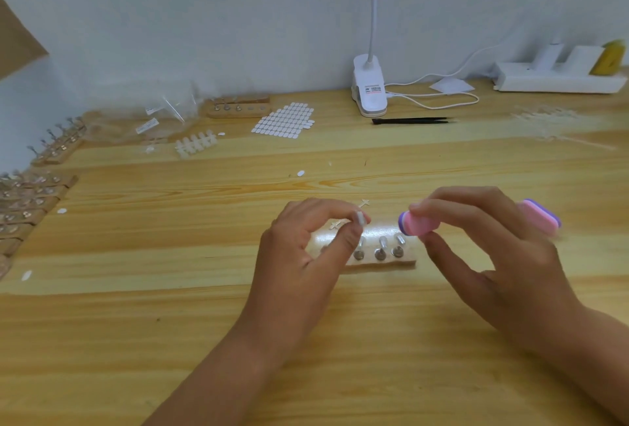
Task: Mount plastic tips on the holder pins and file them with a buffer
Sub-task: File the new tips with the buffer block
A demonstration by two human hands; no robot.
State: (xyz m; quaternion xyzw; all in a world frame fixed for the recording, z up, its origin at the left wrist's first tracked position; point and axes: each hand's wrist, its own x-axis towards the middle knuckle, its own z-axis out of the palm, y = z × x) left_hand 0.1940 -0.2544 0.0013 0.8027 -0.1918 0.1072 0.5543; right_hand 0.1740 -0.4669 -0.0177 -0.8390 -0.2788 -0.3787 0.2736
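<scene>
My L hand (pixel 306 255) pinches a plastic tip (pixel 360 218) btwn thumb & forefinger, just above the holder (pixel 381 264). R hand (pixel 493 255) grips the pink/purple buffer (pixel 418 224), its end near the tip, not touching. L hand hides the holder's left end; three metal pins (pixel 380 250) show. Farther back on the table (pixel 136 323): sticker sheet (pixel 284 120), tweezers (pixel 412 120), clip lamp (pixel 369 88). Spare holders (pixel 27 201) far left.

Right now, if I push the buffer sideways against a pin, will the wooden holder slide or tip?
It probably slides: the wooden holder looks small and light, and rests unclamped on the glossy table. Tipping seems unlikely, since it sits low and flat. The raised pins may give some leverage, so push gently.
</scene>
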